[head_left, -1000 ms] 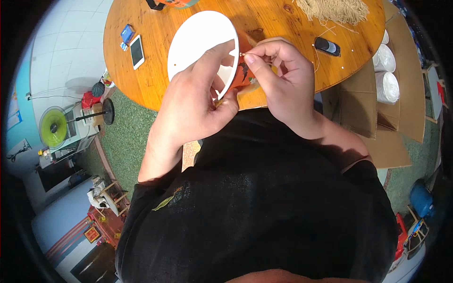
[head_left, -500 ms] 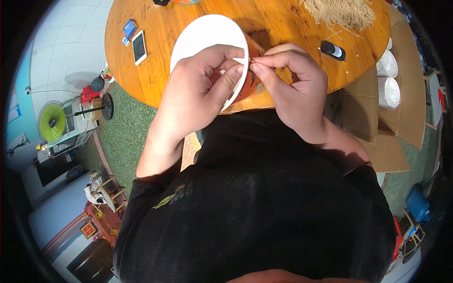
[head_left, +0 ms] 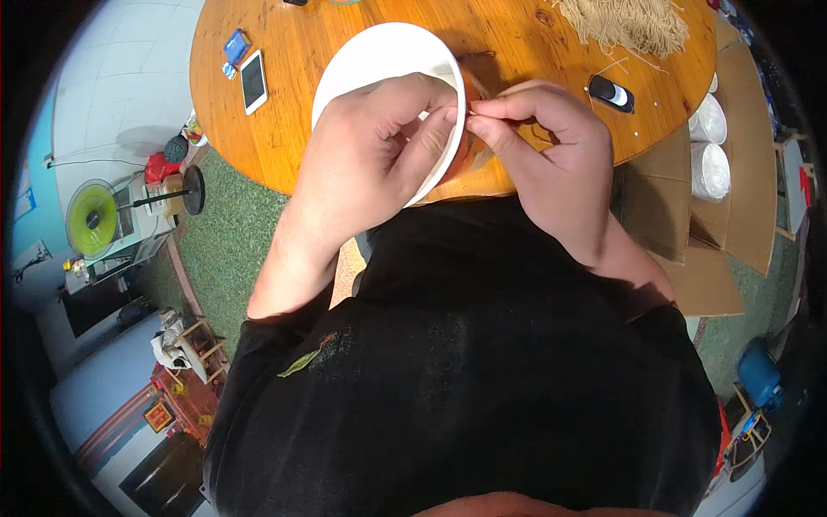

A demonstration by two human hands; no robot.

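A tub (head_left: 379,56), white inside and orange outside, lies tilted on its side at the table's near edge with its mouth toward the left. My left hand (head_left: 370,155) reaches into the mouth, thumb and fingers closed on the rim. Just outside that rim, my right hand (head_left: 560,142) pinches the end of a thin string between thumb and forefinger, almost touching the tub wall. The exact spot where the string meets the tub is too small to make out. Part of the left fingers is hidden inside the tub.
On the round wooden table (head_left: 284,142) lie a white phone (head_left: 253,83), a small blue packet (head_left: 237,46), a black object with a white label (head_left: 611,93) and a beige string bundle (head_left: 624,26). An open cardboard box (head_left: 659,207) with white stacked tubs (head_left: 710,171) stands at right.
The right hand has shifted slightly right and down, still pinching. The tub's rim has moved a little to the right with the left hand on it.
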